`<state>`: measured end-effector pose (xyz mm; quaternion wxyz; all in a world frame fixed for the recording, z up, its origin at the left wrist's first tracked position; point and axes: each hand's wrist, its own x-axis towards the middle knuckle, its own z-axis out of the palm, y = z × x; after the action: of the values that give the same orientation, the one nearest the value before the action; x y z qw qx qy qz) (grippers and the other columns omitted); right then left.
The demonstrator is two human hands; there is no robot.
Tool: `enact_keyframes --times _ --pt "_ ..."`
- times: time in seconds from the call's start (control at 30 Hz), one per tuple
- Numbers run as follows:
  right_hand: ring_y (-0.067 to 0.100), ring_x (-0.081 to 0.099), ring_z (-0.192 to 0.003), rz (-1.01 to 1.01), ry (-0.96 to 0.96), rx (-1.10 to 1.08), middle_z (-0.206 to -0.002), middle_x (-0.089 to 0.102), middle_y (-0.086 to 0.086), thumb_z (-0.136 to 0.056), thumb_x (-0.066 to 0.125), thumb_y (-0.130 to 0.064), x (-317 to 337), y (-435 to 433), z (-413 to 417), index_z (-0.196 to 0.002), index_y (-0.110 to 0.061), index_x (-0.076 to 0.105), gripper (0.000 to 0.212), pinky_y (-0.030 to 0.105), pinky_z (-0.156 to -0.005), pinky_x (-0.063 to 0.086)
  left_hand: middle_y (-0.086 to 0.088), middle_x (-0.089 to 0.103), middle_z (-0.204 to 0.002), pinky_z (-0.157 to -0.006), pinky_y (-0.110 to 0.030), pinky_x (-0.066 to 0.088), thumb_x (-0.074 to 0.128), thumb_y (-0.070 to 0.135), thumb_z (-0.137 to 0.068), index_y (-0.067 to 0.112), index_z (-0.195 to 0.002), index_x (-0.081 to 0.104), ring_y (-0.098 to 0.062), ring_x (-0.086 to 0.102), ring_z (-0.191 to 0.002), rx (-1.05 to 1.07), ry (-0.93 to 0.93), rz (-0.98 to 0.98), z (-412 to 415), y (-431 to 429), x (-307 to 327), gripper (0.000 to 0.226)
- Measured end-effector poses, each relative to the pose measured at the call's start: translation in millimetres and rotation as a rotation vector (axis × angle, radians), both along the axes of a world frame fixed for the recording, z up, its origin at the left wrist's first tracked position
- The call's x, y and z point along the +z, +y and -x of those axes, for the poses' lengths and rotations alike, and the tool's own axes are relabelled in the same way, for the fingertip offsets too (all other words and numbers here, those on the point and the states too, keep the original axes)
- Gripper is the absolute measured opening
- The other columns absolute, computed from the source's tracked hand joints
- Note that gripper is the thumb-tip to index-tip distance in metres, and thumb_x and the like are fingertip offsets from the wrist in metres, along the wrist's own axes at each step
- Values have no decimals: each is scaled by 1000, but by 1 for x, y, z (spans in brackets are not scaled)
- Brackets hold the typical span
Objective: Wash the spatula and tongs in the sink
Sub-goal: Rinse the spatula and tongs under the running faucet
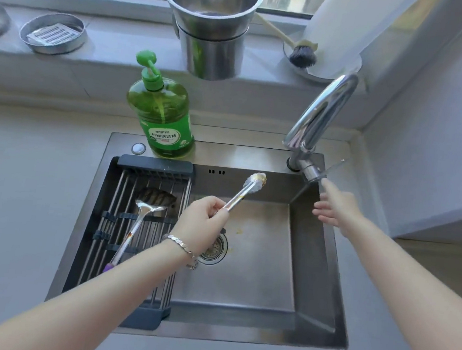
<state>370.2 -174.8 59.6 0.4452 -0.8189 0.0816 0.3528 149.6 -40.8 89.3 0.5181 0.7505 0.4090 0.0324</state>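
Note:
My left hand [202,220] grips the metal tongs [246,190] by their handle end and holds them over the steel sink [256,284]; their dirty tips point up toward the back wall. The metal spatula [147,206] with a purple handle tip lies on the roll-up drying rack [122,237] across the sink's left half. My right hand [334,206] is at the sink's right rim with relaxed fingers, its index finger stretched up to the lever of the chrome faucet [318,118]. No water is running.
A green dish-soap pump bottle [161,111] stands on the sink's back ledge. On the windowsill sit stacked steel pots [210,26], a round tin with a grater [53,33], a dish brush [302,54] and a paper towel roll [348,25]. A wall closes in at right.

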Motion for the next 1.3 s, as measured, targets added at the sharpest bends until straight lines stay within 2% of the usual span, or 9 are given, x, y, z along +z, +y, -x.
enact_keyframes --times 0.13,0.33,0.5,0.63,0.73,0.83,0.9,0.97,1.3 --pt "24 62 -67 68 61 19 -102 59 18 -92 40 -55 2 15 -29 -127 -2 45 64 23 -52 46 6 55 -62 -62 -25 47 48 14 -88 16 -86 60 3 54 -43 -25 39 16 -22 -3 -4 13" --pt "28 65 -75 78 114 -55 -122 60 17 -97 23 -52 2 39 -59 -129 -2 45 63 15 -29 40 -1 59 -65 -64 -31 51 46 15 -86 19 -80 59 -30 70 -77 -36 53 17 -42 3 3 15" --pt "24 50 -57 125 84 -52 -128 56 19 -100 19 -40 -6 41 -69 -74 0 45 54 12 -21 32 3 58 -61 -54 -19 44 46 16 -87 19 -80 59 -16 66 -61 -34 60 0 -49 4 1 16" --pt "24 52 -51 119 79 -56 -101 57 18 -101 18 -35 -14 40 -75 -69 -4 40 50 11 -21 29 7 54 -55 -60 -23 46 47 14 -87 13 -86 62 -8 52 -52 -18 49 -13 -50 1 0 16" --pt "23 56 -37 143 83 -56 -70 53 12 -101 17 -35 -22 39 -81 -71 -1 44 52 15 -34 41 8 53 -52 -57 -25 42 47 14 -86 15 -83 62 -14 48 -53 -16 30 -7 -50 -2 2 15" --pt "22 51 -52 86 47 -127 -67 47 11 -101 19 -30 -30 39 -81 -79 3 46 48 26 -77 54 10 50 -45 -53 -21 38 47 13 -86 15 -83 62 -11 46 -51 -18 23 -28 -48 -2 2 15" --pt "21 50 -51 88 21 -141 -71 49 12 -101 20 -29 -33 38 -78 -76 0 45 45 17 -52 54 12 50 -41 -45 -13 36 47 14 -86 15 -82 61 -2 44 -44 -9 25 -35 -46 -1 2 15" --pt "21 53 -44 100 13 -142 -72 49 11 -100 19 -28 -35 36 -76 -73 -4 43 43 10 -24 30 10 49 -44 -41 -8 32 47 12 -87 15 -81 60 4 47 -40 -1 24 -45 -44 0 3 15" --pt "19 54 -31 122 37 -204 -66 53 7 -97 20 -32 -40 37 -72 -105 -8 47 37 6 -23 24 6 46 -54 -41 -8 32 45 10 -89 9 -86 60 9 49 -38 23 6 -14 -34 3 6 15"
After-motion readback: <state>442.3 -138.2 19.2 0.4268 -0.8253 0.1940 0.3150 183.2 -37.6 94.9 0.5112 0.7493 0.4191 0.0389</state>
